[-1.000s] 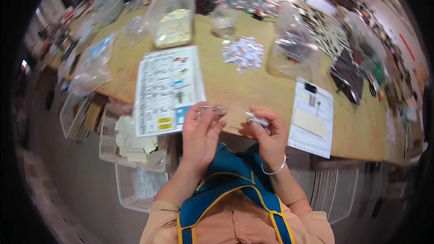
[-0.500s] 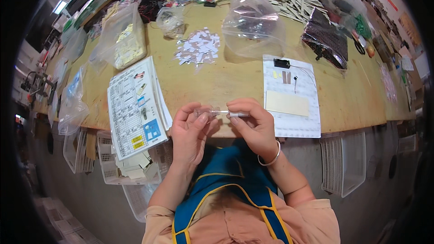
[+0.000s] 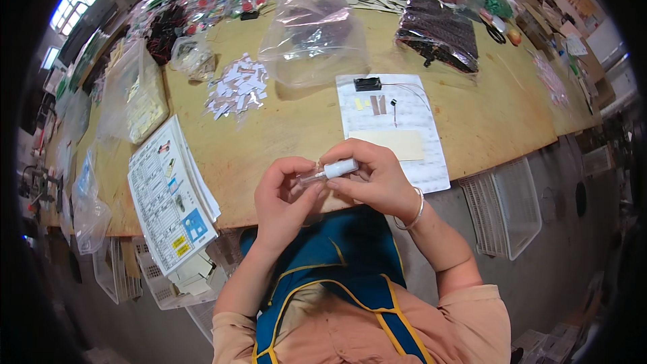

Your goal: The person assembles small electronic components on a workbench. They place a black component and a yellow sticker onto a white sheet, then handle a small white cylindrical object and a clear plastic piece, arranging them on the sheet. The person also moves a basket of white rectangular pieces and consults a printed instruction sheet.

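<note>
Just over the table's front edge, both hands hold a small clear tube (image 3: 310,179) with a white cap (image 3: 342,168). My left hand (image 3: 283,192) is closed in a pinch around the clear part, partly hiding it. The white cap sits between the thumb and fingers of my right hand (image 3: 371,170), and the two parts meet in line. Right behind that hand lies a white sheet (image 3: 428,174) bearing a cream rectangular card (image 3: 397,144), a black battery holder (image 3: 368,83) with wires, brown strips (image 3: 379,104) and small yellow pieces.
Printed sheets (image 3: 162,189) overhang the front edge at left. Behind are a pile of white pieces (image 3: 237,87), a clear bag (image 3: 313,40) and a dark wrapped bundle (image 3: 438,30). Plastic crates (image 3: 502,209) stand below the table.
The white cap on its thin stem, held in front of the clear part before, has come together with it. My view has swung, so the table's things appear farther left.
</note>
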`<control>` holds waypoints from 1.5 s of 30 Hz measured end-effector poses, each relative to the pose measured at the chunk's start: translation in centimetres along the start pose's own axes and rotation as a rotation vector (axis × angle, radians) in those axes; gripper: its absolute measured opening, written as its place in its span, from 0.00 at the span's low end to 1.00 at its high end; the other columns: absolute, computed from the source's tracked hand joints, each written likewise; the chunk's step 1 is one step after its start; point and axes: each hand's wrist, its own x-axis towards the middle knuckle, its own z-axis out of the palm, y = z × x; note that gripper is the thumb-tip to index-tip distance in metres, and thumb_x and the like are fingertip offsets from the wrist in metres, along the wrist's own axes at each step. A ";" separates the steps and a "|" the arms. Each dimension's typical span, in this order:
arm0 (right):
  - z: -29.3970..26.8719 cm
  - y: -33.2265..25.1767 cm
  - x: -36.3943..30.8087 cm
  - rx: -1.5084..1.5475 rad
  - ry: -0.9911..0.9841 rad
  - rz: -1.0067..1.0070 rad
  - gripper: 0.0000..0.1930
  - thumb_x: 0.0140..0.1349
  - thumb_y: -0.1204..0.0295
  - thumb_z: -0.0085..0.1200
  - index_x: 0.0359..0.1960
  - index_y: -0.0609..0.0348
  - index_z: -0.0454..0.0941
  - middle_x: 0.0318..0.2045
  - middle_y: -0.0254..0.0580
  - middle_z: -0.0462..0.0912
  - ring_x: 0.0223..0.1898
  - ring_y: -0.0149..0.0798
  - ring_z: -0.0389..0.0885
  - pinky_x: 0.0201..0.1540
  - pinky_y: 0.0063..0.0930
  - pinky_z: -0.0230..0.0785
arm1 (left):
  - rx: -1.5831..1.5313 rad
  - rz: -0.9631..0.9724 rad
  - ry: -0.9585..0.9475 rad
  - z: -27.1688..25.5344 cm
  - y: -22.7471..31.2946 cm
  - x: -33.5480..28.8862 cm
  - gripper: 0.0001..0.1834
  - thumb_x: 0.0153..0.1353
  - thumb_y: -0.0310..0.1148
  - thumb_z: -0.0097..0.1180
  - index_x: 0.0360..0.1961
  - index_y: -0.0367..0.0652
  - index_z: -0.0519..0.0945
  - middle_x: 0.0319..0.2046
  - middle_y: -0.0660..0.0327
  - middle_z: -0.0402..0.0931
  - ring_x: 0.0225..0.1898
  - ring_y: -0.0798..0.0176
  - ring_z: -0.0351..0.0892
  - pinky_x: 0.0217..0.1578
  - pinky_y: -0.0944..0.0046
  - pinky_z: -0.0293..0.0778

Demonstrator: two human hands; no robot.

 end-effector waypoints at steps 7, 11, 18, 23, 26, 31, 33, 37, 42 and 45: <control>-2.5 -0.8 0.2 -0.438 0.020 -0.289 0.12 0.58 0.77 0.66 0.44 0.64 0.84 0.41 0.41 0.82 0.42 0.39 0.82 0.48 0.28 0.73 | 0.428 0.155 -0.053 1.7 -0.5 1.5 0.16 0.58 0.19 0.68 0.48 0.36 0.81 0.44 0.58 0.83 0.46 0.66 0.83 0.50 0.65 0.79; -2.9 -1.4 0.6 -0.564 0.001 -0.391 0.13 0.58 0.78 0.65 0.45 0.63 0.83 0.41 0.41 0.82 0.42 0.42 0.82 0.48 0.29 0.73 | 0.391 0.091 -0.057 2.1 0.0 2.1 0.17 0.59 0.20 0.67 0.50 0.36 0.81 0.46 0.58 0.83 0.47 0.66 0.83 0.50 0.65 0.79; -4.8 -3.0 1.1 -0.723 -0.108 -0.263 0.12 0.61 0.75 0.64 0.46 0.62 0.82 0.39 0.42 0.82 0.35 0.37 0.80 0.38 0.27 0.72 | 0.352 0.114 -0.047 2.5 0.7 2.2 0.17 0.58 0.21 0.68 0.49 0.37 0.82 0.44 0.58 0.85 0.43 0.68 0.84 0.45 0.67 0.79; -3.9 -3.2 1.2 -0.685 -0.090 -0.205 0.11 0.62 0.71 0.66 0.44 0.61 0.82 0.30 0.40 0.81 0.26 0.34 0.77 0.29 0.26 0.67 | 0.319 0.055 -0.053 2.1 0.7 2.0 0.16 0.58 0.19 0.68 0.49 0.37 0.82 0.45 0.59 0.84 0.44 0.70 0.83 0.44 0.70 0.77; -4.1 -3.8 0.6 -0.589 -0.112 -0.140 0.14 0.63 0.68 0.65 0.48 0.60 0.81 0.27 0.40 0.79 0.25 0.34 0.75 0.28 0.27 0.65 | 0.271 0.036 -0.038 1.9 0.4 1.8 0.16 0.58 0.19 0.68 0.48 0.37 0.83 0.45 0.60 0.84 0.44 0.70 0.83 0.44 0.71 0.77; -4.7 -4.2 1.0 -0.994 -0.183 -0.108 0.18 0.63 0.70 0.64 0.53 0.58 0.75 0.32 0.40 0.80 0.26 0.31 0.76 0.29 0.25 0.66 | 0.260 0.033 -0.018 1.7 0.2 1.3 0.16 0.58 0.21 0.68 0.48 0.37 0.83 0.44 0.60 0.85 0.43 0.70 0.83 0.45 0.70 0.79; -4.2 -4.2 0.9 -0.969 -0.131 -0.275 0.15 0.63 0.70 0.64 0.49 0.59 0.77 0.31 0.40 0.80 0.26 0.33 0.77 0.29 0.26 0.68 | 0.231 0.035 -0.012 1.6 0.2 1.2 0.16 0.58 0.21 0.69 0.48 0.37 0.83 0.43 0.60 0.85 0.43 0.70 0.84 0.45 0.69 0.80; -3.7 -5.0 0.9 -0.769 -0.189 -0.197 0.17 0.66 0.58 0.60 0.45 0.58 0.79 0.33 0.52 0.84 0.35 0.52 0.85 0.37 0.39 0.75 | 0.182 0.010 -0.015 1.6 0.2 1.0 0.16 0.59 0.21 0.68 0.49 0.36 0.83 0.44 0.60 0.84 0.44 0.70 0.84 0.46 0.69 0.80; -3.2 -5.6 1.3 -0.917 -0.156 -0.075 0.13 0.63 0.66 0.63 0.46 0.59 0.80 0.36 0.51 0.84 0.38 0.53 0.84 0.40 0.38 0.76 | 0.083 -0.038 -0.041 1.2 -0.1 0.8 0.16 0.60 0.20 0.67 0.49 0.34 0.82 0.44 0.59 0.84 0.44 0.70 0.83 0.47 0.70 0.80; -3.1 -5.7 1.2 -0.836 -0.196 -0.121 0.13 0.61 0.71 0.64 0.46 0.60 0.80 0.37 0.49 0.84 0.39 0.51 0.84 0.42 0.37 0.75 | 0.022 -0.099 -0.059 0.7 0.0 0.5 0.17 0.60 0.20 0.66 0.51 0.33 0.80 0.45 0.58 0.83 0.45 0.69 0.83 0.46 0.69 0.80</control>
